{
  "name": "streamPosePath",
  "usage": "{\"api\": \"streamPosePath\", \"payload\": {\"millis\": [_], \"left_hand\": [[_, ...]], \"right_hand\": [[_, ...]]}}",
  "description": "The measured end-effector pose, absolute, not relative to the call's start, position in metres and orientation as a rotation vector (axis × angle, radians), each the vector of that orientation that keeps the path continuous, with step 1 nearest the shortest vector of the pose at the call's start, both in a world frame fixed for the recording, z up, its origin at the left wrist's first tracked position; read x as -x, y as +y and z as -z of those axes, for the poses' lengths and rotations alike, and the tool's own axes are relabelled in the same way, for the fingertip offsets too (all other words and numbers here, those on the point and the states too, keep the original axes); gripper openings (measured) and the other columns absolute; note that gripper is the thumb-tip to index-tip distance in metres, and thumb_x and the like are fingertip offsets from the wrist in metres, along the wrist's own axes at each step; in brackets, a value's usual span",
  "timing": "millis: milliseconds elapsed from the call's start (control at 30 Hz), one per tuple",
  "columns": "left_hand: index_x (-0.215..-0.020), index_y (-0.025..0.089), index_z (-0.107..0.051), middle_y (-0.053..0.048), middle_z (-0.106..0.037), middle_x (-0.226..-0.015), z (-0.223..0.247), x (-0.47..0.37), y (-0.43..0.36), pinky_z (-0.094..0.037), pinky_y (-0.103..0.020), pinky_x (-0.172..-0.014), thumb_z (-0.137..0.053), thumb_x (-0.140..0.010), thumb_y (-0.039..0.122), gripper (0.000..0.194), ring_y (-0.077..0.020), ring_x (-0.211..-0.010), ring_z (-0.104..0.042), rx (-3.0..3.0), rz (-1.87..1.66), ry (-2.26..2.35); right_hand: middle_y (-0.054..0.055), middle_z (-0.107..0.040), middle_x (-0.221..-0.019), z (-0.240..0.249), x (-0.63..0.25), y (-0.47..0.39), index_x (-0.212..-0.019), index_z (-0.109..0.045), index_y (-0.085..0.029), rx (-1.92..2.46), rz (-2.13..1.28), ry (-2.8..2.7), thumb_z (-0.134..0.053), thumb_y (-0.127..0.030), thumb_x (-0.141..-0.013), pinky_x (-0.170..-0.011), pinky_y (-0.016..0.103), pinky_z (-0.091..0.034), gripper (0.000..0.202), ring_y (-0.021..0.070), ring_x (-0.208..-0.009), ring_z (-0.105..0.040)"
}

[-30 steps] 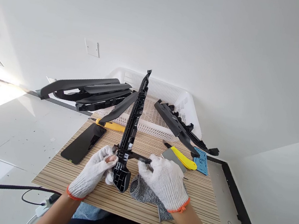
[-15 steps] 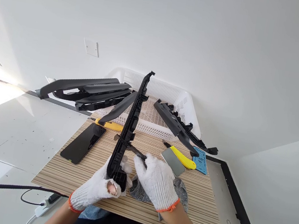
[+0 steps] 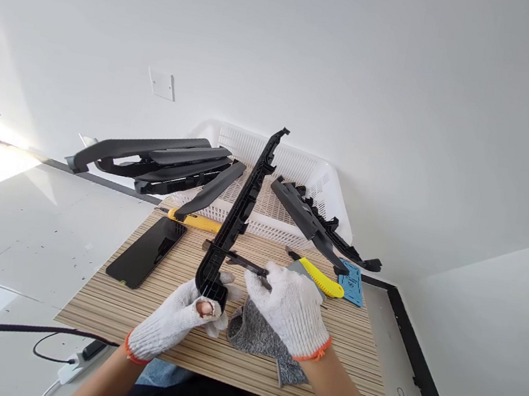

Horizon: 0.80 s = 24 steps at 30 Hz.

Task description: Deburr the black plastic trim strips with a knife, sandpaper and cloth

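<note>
A long black plastic part point(image 3: 240, 211) points up and away from me, its ribbed side facing me. My left hand point(image 3: 186, 317), in a white glove with the thumb tip bare, is closed round its lower end. My gloved right hand point(image 3: 291, 307) pinches a thin dark tool point(image 3: 247, 263), which lies across the lower part of the black piece. A grey cloth point(image 3: 261, 336) lies on the striped table point(image 3: 119, 309), partly beneath my right hand.
A white basket point(image 3: 279, 231) carries black parts point(image 3: 150, 155) on its left and more black parts point(image 3: 311, 219) on its right. Around it lie a phone point(image 3: 146, 252), a yellow-handled tool point(image 3: 197, 221), a yellow cutter point(image 3: 322, 277), a grey-green slab and a blue card point(image 3: 351, 283).
The long black part has tilted, its far end shifting right and its lower end rising. My right hand has moved slightly right and up with the dark tool, uncovering more of the cloth.
</note>
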<state>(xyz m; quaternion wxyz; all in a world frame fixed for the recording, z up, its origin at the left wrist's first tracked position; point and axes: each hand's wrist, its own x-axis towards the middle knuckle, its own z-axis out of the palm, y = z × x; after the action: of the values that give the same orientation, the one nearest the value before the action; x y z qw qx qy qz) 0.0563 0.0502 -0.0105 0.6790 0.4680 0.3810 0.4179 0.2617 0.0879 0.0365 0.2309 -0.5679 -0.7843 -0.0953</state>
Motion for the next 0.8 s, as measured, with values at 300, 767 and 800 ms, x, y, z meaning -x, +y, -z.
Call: {"api": "streamPosePath", "payload": {"millis": [300,767,800], "left_hand": [[-0.103,0.014,-0.067,-0.002,-0.065,-0.07,0.0144,-0.0569,0.0517,-0.047,-0.029,-0.058,-0.074,-0.077,0.075,0.067,-0.0145,-0.055,-0.056,-1.083,-0.964,0.875],[-0.076,0.018,-0.061,-0.005,-0.066,-0.068,0.0132,-0.0571,0.0516,-0.05,-0.029,-0.058,-0.074,-0.077,0.073,0.057,-0.0147,-0.056,-0.057,-1.076,-0.938,0.881],[-0.08,0.017,-0.063,-0.004,-0.066,-0.068,0.0123,-0.0572,0.0516,-0.05,-0.029,-0.058,-0.075,-0.077,0.073,0.058,-0.0148,-0.056,-0.057,-1.072,-0.937,0.884]], "right_hand": [[0.002,-0.06,-0.05,-0.0392,-0.2669,0.0954,-0.064,-0.059,-0.02,1.468,0.217,-2.313,-0.049,-0.033,-0.094,-0.049,0.028,-0.015,0.033,0.014,-0.045,-0.055],[0.0,-0.053,-0.044,-0.0326,-0.261,0.0876,-0.063,-0.059,-0.021,1.485,0.226,-2.233,-0.05,-0.035,-0.095,-0.048,0.028,-0.012,0.036,0.0128,-0.04,-0.046],[0.0,-0.053,-0.045,-0.0313,-0.2614,0.0871,-0.062,-0.059,-0.021,1.469,0.227,-2.222,-0.049,-0.035,-0.095,-0.048,0.028,-0.013,0.037,0.013,-0.04,-0.046]]}}
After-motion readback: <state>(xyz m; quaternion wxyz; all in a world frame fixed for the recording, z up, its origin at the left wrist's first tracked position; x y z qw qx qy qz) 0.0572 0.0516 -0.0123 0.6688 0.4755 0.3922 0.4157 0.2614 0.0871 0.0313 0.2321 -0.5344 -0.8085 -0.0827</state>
